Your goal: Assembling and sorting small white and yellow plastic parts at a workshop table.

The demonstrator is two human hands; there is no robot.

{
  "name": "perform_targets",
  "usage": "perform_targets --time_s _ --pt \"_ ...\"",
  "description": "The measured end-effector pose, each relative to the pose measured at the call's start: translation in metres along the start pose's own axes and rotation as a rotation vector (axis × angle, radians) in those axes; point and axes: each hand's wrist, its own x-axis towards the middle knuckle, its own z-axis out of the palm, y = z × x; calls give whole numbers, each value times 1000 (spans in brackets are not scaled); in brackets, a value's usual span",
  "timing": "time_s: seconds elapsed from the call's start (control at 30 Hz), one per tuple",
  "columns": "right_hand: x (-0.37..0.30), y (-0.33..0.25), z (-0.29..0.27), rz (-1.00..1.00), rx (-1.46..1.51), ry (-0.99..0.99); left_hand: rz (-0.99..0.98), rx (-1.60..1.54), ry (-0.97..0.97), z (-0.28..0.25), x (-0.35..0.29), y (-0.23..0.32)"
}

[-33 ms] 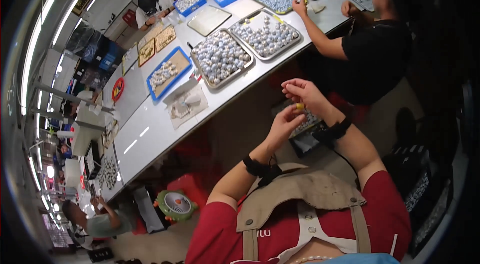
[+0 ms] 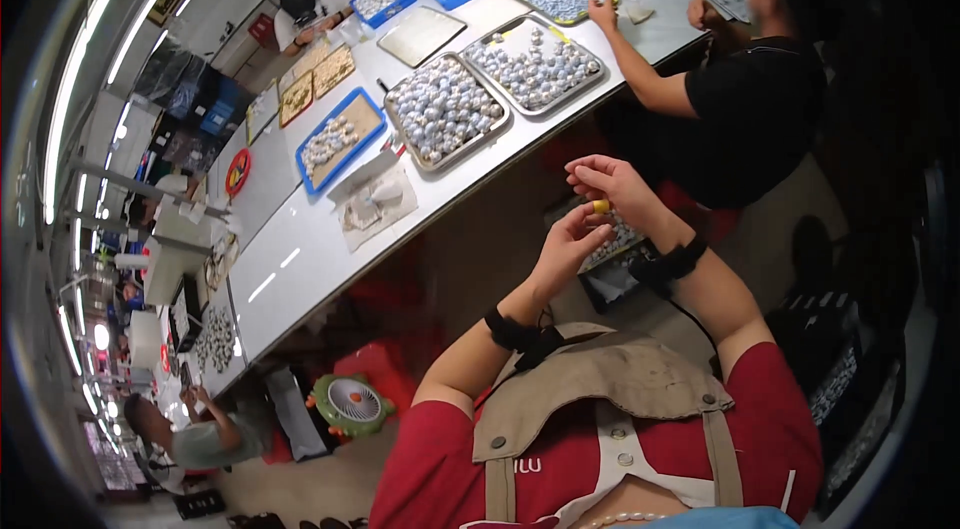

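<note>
My left hand (image 2: pixel 570 247) and my right hand (image 2: pixel 622 193) meet in front of my body, in the air short of the table edge. The fingers of each are bent inward, with the tips close together. A yellow band (image 2: pixel 601 207) shows at the fingertips between the hands. Anything pinched there is too small or hidden to make out. Below the hands, partly covered by them, is a container of small pale pieces (image 2: pixel 612 245). Across the table edge, the nearest metal tray (image 2: pixel 430 167) is heaped with shiny, pale round beads.
A second metal tray (image 2: pixel 535 112) of beads adjoins the first. A blue-rimmed tray (image 2: pixel 316 191) and a paper sheet (image 2: pixel 357 235) lie left on the white table (image 2: pixel 290 304). At right, a co-worker in black (image 2: pixel 750 119) reaches over the table. A green fan (image 2: pixel 351 404) stands below left.
The view has shifted very slightly against the table. My hands keep nearly the same pose.
</note>
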Motion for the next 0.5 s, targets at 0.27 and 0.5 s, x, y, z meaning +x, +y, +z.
perform_targets --time_s 0.27,0.5 --pt "-95 34 -49 147 -85 -29 -131 420 268 -24 -96 -21" --pt "-117 108 -92 416 -30 200 -308 220 660 -93 -198 -52"
